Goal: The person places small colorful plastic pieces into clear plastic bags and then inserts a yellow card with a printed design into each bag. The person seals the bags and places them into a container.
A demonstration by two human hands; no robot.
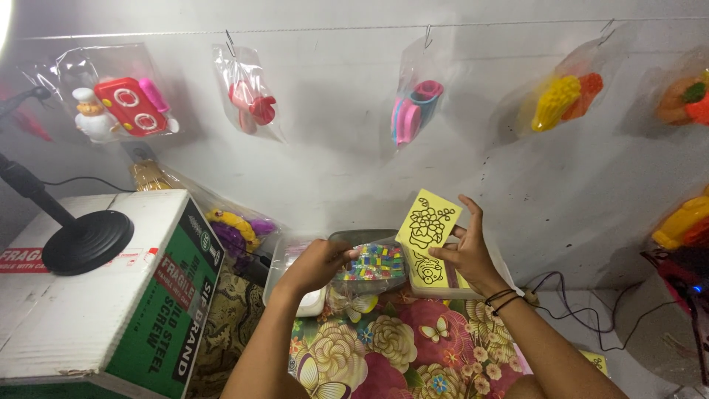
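- Flowered cloth (413, 347): nearest me, spread beneath both forearms as the work surface.
- Left hand (319, 264): left of the yellow card (428, 222), fingers curled over a clear bag of coloured tiles (377, 264), I judge to steady it.
- Right hand (467, 255): pinches that card by its lower edge, raised and tilted toward my view, presumably for inspection; more cards lie stacked just below.
- Cardboard box (111, 295): well left of the card.
- Bagged toys (247, 100): hung on the wall behind it.
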